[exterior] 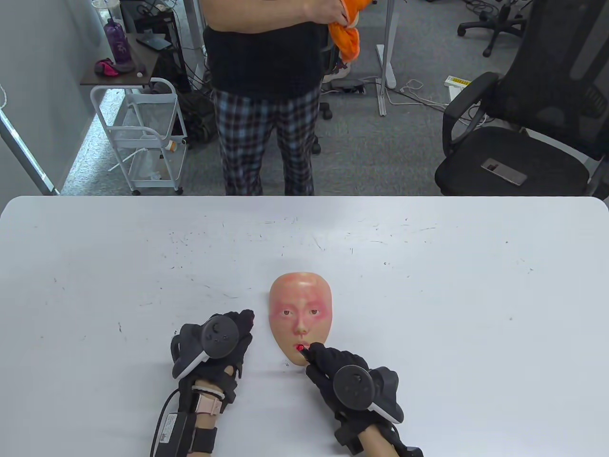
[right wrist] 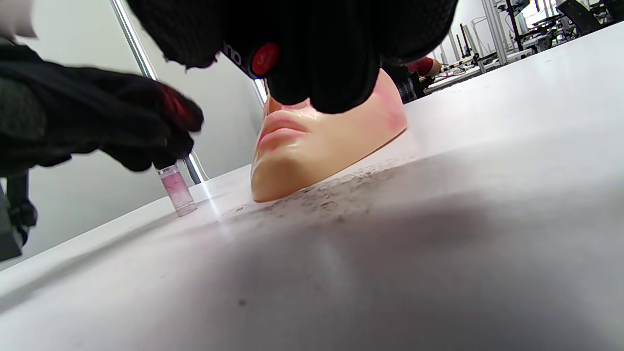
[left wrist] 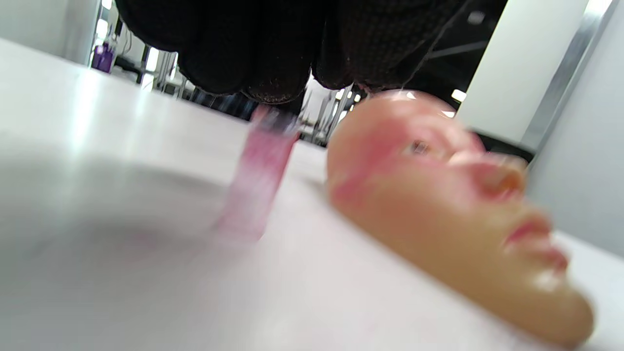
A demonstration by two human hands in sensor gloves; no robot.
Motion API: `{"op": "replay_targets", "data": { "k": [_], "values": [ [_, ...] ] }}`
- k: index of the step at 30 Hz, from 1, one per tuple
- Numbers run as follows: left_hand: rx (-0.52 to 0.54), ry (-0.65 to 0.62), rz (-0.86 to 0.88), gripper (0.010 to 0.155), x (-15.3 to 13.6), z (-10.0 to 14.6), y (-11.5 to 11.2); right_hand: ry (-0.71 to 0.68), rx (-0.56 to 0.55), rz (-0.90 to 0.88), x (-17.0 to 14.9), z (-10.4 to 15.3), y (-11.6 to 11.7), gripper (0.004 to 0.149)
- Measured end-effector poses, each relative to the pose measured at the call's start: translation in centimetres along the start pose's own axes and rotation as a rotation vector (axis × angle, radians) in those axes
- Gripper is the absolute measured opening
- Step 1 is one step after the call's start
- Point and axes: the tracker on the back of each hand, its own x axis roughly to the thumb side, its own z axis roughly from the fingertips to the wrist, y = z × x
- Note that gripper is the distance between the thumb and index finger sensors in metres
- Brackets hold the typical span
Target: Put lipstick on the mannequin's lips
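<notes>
A skin-coloured mannequin face [exterior: 299,314] lies face up on the white table [exterior: 428,285], chin toward me. My right hand [exterior: 328,362] grips a lipstick whose red tip [exterior: 299,349] touches the mannequin's lips. In the right wrist view the face [right wrist: 331,146] lies just past my fingers, and the lipstick's red end [right wrist: 265,59] shows between them. My left hand [exterior: 233,333] holds a clear pinkish lipstick cap [right wrist: 177,190] upright on the table, left of the face. The left wrist view shows the cap [left wrist: 261,170] blurred under my fingers and the face [left wrist: 438,204] to its right.
A person in plaid trousers [exterior: 266,143] stands at the table's far edge, holding an orange cloth [exterior: 345,28]. A black office chair [exterior: 523,133] stands at the far right, a white trolley [exterior: 142,133] at the far left.
</notes>
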Motion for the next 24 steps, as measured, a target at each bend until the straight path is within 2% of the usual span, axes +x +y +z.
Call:
{"op": "replay_targets", "data": {
  "k": [2, 4, 6, 7, 8, 9, 11, 13, 17, 20, 24],
  "values": [
    [0.049, -0.092, 0.09, 0.062, 1.6, 0.3, 1.2, -0.003, -0.017, -0.025, 0.0, 0.0, -0.1, 0.054],
    [0.008, -0.194, 0.277, 0.066, 3.5, 0.5, 1.2, -0.008, -0.043, -0.073, 0.0, 0.1, -0.3, 0.054],
    [-0.121, -0.29, 0.504, 0.069, 5.6, 0.5, -0.1, -0.017, -0.077, -0.144, 0.1, 0.2, -0.6, 0.054],
    [-0.154, -0.309, 0.563, 0.069, 6.2, 0.5, -0.7, -0.017, -0.092, -0.173, 0.2, 0.3, -0.7, 0.054],
    [-0.173, -0.314, 0.642, 0.065, 7.0, 0.5, -1.7, -0.017, -0.1, -0.204, 0.3, 0.4, -0.7, 0.054],
    [-0.148, -0.307, 0.696, 0.059, 7.5, 0.7, -2.5, -0.024, -0.106, -0.235, 0.4, 0.5, -0.7, 0.054],
    [-0.064, -0.297, 0.707, 0.047, 7.7, 0.8, -3.1, -0.018, -0.117, -0.211, 0.5, 0.7, -0.8, 0.054],
    [-0.033, -0.302, 0.704, 0.044, 7.2, 0.7, -3.2, -0.026, -0.125, -0.193, 0.6, 0.8, -0.9, 0.054],
    [-0.083, -0.278, 0.903, 0.056, 6.9, 0.9, -4.0, -0.028, -0.188, -0.312, 0.8, 0.9, -1.0, 0.054],
    [-0.085, -0.267, 0.925, 0.052, 6.8, 0.8, -4.2, -0.013, -0.202, -0.361, 0.8, 1.1, -0.8, 0.053],
    [-0.049, -0.306, 0.926, 0.047, 6.6, 0.9, -3.9, -0.025, -0.204, -0.337, 1.0, 1.1, -0.8, 0.053]
  ]
}}
